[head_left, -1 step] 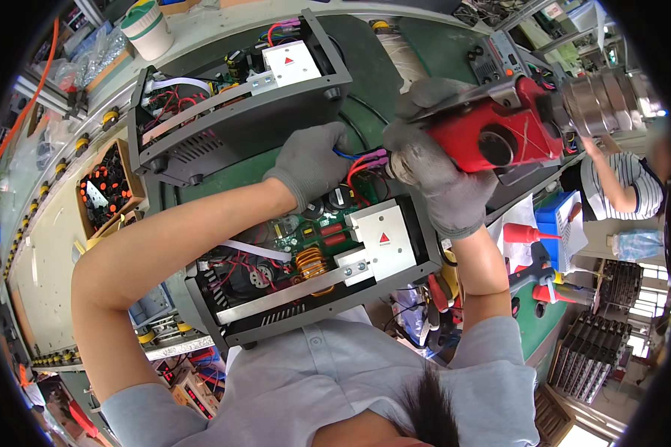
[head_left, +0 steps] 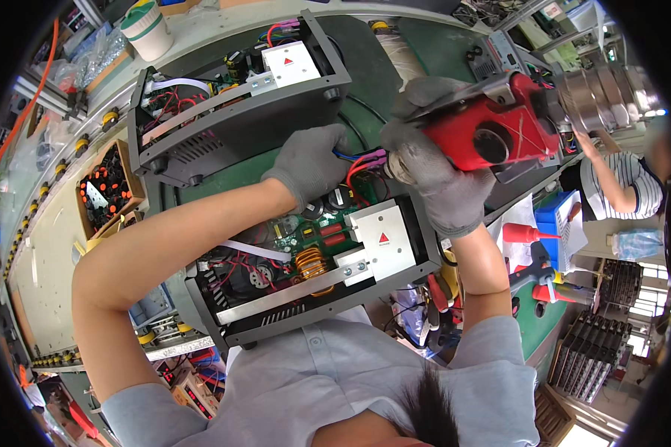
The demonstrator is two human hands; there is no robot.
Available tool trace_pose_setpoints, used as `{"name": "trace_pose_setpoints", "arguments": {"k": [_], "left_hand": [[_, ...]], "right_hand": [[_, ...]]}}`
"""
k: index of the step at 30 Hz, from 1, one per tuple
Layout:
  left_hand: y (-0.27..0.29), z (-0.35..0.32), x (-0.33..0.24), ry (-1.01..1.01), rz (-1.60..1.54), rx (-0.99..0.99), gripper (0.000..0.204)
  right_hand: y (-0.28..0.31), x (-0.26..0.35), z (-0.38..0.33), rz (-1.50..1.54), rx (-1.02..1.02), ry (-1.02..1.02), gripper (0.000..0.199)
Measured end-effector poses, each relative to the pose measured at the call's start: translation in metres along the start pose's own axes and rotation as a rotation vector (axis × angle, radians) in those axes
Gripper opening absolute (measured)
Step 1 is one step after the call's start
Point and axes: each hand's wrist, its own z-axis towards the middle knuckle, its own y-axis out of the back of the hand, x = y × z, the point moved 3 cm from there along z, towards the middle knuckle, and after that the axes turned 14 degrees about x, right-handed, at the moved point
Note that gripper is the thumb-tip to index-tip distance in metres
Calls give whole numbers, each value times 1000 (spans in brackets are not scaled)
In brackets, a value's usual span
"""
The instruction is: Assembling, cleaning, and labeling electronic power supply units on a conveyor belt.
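Grey fabric gloves cover both of the person's hands, seen from above over an open electronics chassis on the green counter. Nearest the viewer, the chassis shows a metal cross-bar, a copper-wound coil, a green circuit board with red components, and a white cover plate bearing a red triangle.

Just beyond it, the left hand rests at the far edge of this chassis, its grip curled around a bundle of blue, red and purple wires; the fingertips are hidden, so how tightly they pinch cannot be told.

Immediately to the right, the right hand has its grip pressed together around a red power tool, whose body lies above and to the right of the palm. The tool's nose points left toward the wire bundle, close beside the left hand's fingers.

Farther off, a second open chassis of the same kind stands on the counter, well apart from both hands, with a white-and-green container beyond it. At left, a cardboard box holds small orange and black parts. At far right, another person in a striped shirt works at a neighbouring station.
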Motion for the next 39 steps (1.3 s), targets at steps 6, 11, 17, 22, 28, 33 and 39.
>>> {"name": "trace_pose_setpoints", "arguments": {"k": [6, 11, 17, 22, 28, 33, 39], "left_hand": [[8, -6, -9, -111, 311, 167, 21], [9, -9, -12, -144, 330, 232, 19], [6, -8, -6, -217, 245, 197, 20], [7, -4, -5, -90, 213, 301, 24], [9, 2, -12, -55, 273, 394, 27], [11, 2, -18, -29, 303, 448, 28], [13, -5, -14, 13, 331, 432, 29]], "right_hand": [[-4, 3, 0, -170, 78, -11, 41], [-6, 8, -1, -336, 71, 58, 43], [-2, 9, 1, -324, 45, 44, 44], [2, 2, 2, -14, -63, -5, 42], [4, -1, 0, -104, -33, 31, 39], [6, 1, -2, -196, 52, -39, 40], [-9, 11, 7, -203, 22, -48, 43]]}}
